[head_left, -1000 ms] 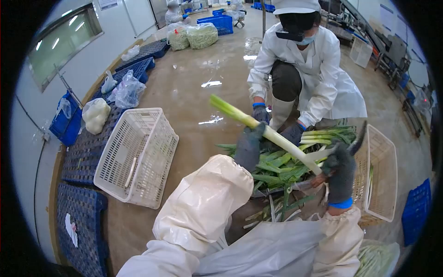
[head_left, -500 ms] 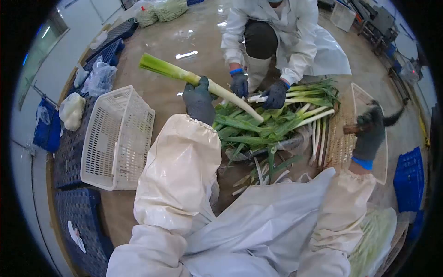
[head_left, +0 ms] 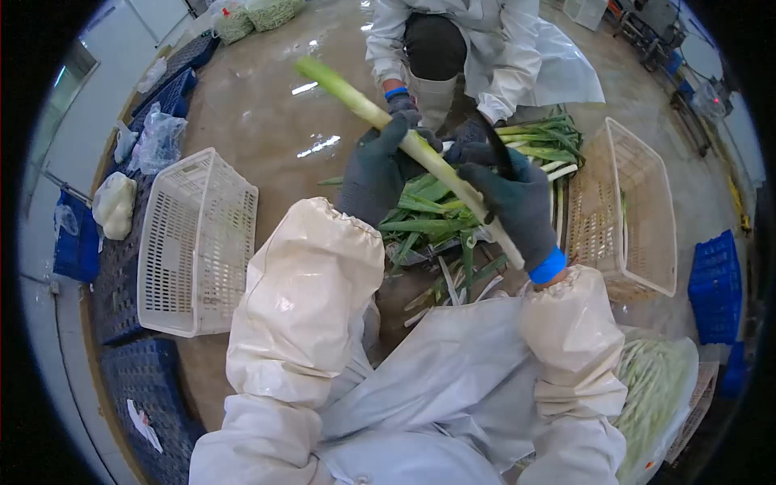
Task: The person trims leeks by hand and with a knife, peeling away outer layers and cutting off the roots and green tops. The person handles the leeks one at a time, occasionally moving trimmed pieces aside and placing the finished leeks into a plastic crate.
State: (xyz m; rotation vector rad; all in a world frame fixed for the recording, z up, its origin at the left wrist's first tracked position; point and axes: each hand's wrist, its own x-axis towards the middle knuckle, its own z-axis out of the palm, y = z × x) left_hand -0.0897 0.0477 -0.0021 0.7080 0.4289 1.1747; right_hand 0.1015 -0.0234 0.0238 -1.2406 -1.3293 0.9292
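Wet floor [head_left: 271,85] gleamed around a pile of leeks [head_left: 424,214]. One leek [head_left: 428,160] slanted across the space above that pile, green end up and white end down. The left hand [head_left: 373,176] had its fingers clamped round the shank; those of the right hand [head_left: 521,210] were closed on a dark-bladed knife [head_left: 499,147] near the white end. It looked light and fairly stiff — probably slick, easily bruised — so mid-shank, clear of the blade, seemed the best hold.
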